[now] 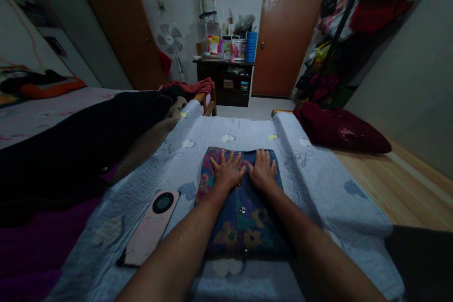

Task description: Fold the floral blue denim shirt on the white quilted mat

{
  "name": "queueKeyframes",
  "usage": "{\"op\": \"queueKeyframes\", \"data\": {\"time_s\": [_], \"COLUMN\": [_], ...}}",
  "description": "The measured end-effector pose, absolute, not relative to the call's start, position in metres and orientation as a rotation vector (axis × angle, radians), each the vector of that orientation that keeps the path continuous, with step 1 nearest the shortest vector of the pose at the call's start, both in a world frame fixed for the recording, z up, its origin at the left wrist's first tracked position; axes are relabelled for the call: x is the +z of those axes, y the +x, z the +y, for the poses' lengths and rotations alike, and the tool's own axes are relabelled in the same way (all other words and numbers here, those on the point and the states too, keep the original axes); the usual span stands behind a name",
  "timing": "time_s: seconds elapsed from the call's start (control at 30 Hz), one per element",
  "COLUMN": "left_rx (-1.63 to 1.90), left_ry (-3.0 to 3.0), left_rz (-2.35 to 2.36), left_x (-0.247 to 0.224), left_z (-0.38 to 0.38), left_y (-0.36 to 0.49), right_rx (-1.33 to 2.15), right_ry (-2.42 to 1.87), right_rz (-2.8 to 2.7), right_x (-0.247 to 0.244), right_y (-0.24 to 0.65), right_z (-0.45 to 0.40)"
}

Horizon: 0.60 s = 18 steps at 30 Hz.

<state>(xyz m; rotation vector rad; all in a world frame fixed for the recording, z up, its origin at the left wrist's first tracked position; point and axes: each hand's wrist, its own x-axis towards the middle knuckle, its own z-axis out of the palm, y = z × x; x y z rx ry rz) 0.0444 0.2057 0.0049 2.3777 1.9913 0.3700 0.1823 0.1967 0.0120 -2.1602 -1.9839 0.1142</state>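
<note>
A folded denim garment with a flower print and metal buttons [244, 226] lies on the light blue patterned cover [226, 125] in front of me. My left hand [227, 170] rests flat on its upper left part, fingers spread. Beside it, my right hand [262, 170] presses flat on the upper right part, fingers also apart. Neither hand grips anything. To the left of the garment, a phone in a pink case [150, 231] lies back side up, near my left forearm.
Dark clothing [88, 137] is heaped on the left. A dark red cushion-like bundle [341, 127] sits at the right on a wooden surface [375, 179]. Farther back stand a white fan [170, 39], a dark cabinet [212, 80] with items on top, and a brown door [286, 33].
</note>
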Motion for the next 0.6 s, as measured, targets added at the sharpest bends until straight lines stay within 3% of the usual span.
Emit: {"op": "queueKeyframes", "data": {"time_s": [0.17, 0.6], "left_rx": [0.361, 0.396], "left_ry": [2.386, 2.402], "left_rz": [1.985, 1.997], "left_x": [0.006, 0.006], "left_z": [0.205, 0.204], "left_y": [0.044, 0.045], "right_rx": [0.090, 0.069], "right_ry": [-2.131, -2.156], "right_rz": [-2.020, -1.961], "right_x": [0.003, 0.003], "right_y": [0.178, 0.207], "right_z": [0.172, 0.218]}}
